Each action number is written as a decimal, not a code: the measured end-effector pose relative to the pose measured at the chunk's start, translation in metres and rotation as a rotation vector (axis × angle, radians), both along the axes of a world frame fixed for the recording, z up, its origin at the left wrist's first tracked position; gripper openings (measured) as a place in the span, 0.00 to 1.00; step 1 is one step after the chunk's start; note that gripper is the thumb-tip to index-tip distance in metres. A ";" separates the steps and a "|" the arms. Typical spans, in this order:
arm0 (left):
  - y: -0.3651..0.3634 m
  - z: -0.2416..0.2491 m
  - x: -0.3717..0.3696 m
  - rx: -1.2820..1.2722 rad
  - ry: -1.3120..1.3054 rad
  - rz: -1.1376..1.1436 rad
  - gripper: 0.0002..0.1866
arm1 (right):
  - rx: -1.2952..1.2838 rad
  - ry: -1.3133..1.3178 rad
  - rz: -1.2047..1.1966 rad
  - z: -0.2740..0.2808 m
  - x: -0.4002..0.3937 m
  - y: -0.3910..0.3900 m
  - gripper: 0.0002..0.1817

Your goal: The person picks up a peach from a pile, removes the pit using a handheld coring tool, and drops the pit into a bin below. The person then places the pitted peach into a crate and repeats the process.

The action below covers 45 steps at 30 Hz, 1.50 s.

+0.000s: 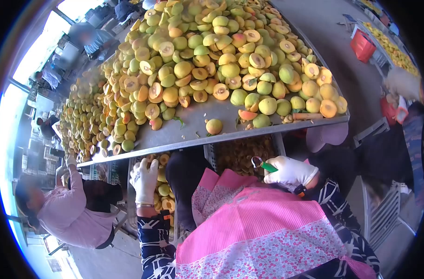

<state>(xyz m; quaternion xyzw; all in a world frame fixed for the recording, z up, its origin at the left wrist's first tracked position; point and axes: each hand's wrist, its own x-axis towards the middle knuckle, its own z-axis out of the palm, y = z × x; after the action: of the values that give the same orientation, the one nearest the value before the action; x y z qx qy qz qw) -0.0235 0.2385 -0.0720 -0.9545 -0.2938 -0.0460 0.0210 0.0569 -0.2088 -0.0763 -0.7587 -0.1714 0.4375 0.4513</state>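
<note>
My left hand (144, 180), in a white glove, is over the edge of a crate of cut fruit halves (164, 189) below the table. Its fingers are a little apart, and I see nothing held in them. My right hand (290, 172), also gloved in white, is closed around the green handle of a pitting tool (268, 167) with a metal loop at its tip. Beneath that loop sits a crate of brownish pits and scraps (242, 156). A large heap of yellow-green stone fruit (193, 60), like apricots or peaches, many halved, covers much of the metal table.
The metal table's front edge (212, 141) runs just above my hands. One fruit (214, 126) lies apart near it. A person in a pale top (72, 211) works at the left. On the right are a metal chair (384, 211), a red container (363, 45) and other people.
</note>
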 end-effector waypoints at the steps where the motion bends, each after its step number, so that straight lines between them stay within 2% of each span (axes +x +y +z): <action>1: 0.000 -0.003 0.008 0.097 -0.075 -0.064 0.26 | 0.026 0.008 -0.041 -0.004 0.001 -0.002 0.14; 3: 0.005 -0.012 0.044 -0.069 -0.368 -0.360 0.25 | 0.056 -0.001 -0.092 -0.020 0.002 -0.004 0.15; 5: -0.048 0.013 0.091 -0.388 -0.345 -0.455 0.25 | 0.071 0.000 -0.142 -0.026 0.003 -0.005 0.16; 7: -0.095 -0.001 0.138 -0.494 -0.343 -0.664 0.24 | 0.122 0.038 -0.187 -0.031 0.004 -0.007 0.16; 9: -0.151 -0.005 0.167 -0.429 -0.275 -0.912 0.22 | 0.144 0.015 -0.227 -0.027 0.007 -0.008 0.15; 11: -0.197 -0.012 0.184 -0.349 -0.078 -0.977 0.22 | 0.133 -0.063 -0.258 -0.016 0.010 -0.010 0.14; 14: -0.211 -0.050 0.200 -0.334 -0.119 -1.061 0.23 | 0.272 -0.319 -0.291 -0.043 0.012 -0.017 0.09; 17: -0.215 -0.014 0.169 -0.540 -0.195 -1.022 0.22 | 0.400 0.079 -0.491 -0.013 0.012 -0.023 0.07; 18: -0.212 -0.003 0.158 -0.587 -0.310 -1.141 0.24 | 0.446 0.081 -0.571 -0.009 0.011 -0.021 0.06; 19: -0.213 0.013 0.145 -0.677 -0.321 -1.189 0.24 | 0.503 0.089 -0.641 0.000 0.011 -0.020 0.10; 21: -0.212 0.041 0.118 -0.860 -0.352 -1.268 0.25 | 0.590 0.192 -0.690 0.020 0.012 -0.015 0.12; 22: -0.206 0.043 0.107 -0.887 -0.278 -1.300 0.31 | 0.624 0.264 -0.703 0.028 0.010 -0.011 0.12; 25: -0.214 0.046 0.075 -1.620 -0.182 -1.036 0.36 | 0.673 0.247 -0.610 0.046 -0.002 0.005 0.14; 26: -0.218 0.057 0.062 -1.945 -0.107 -0.859 0.44 | 0.669 0.261 -0.606 0.056 -0.007 0.009 0.17; 29: -0.228 0.044 0.054 -2.307 -0.248 -0.944 0.49 | 0.775 0.253 -0.602 0.071 -0.024 0.023 0.15; 30: -0.234 0.052 0.047 -2.276 -0.297 -0.886 0.50 | 0.737 0.248 -0.520 0.071 -0.024 0.020 0.16; 33: -0.251 0.070 0.038 -2.211 -0.545 -0.770 0.49 | 0.475 -0.276 -0.448 0.075 -0.038 0.041 0.17; 34: -0.246 0.064 0.042 -2.145 -0.559 -0.735 0.43 | 0.445 -0.326 -0.427 0.075 -0.041 0.043 0.19; 36: -0.241 0.063 0.041 -2.225 -0.622 -0.640 0.37 | 0.432 -0.455 -0.431 0.079 -0.048 0.046 0.12; 38: -0.235 0.058 0.041 -2.327 -0.683 -0.574 0.31 | 0.345 -0.437 -0.426 0.083 -0.055 0.045 0.10; 41: -0.223 0.056 0.039 -2.371 -0.578 -0.670 0.31 | 0.288 -0.602 -0.340 0.074 -0.061 0.048 0.12; 45: -0.228 0.060 0.027 -2.177 -0.651 -0.651 0.31 | 0.285 -0.606 -0.298 0.085 -0.064 0.058 0.17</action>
<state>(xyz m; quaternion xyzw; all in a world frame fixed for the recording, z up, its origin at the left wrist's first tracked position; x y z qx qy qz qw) 0.0039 0.0107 -0.0119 -0.4432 0.0874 -0.0155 -0.8920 -0.0072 -0.1507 0.0091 -0.8000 -0.2440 0.0942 0.5401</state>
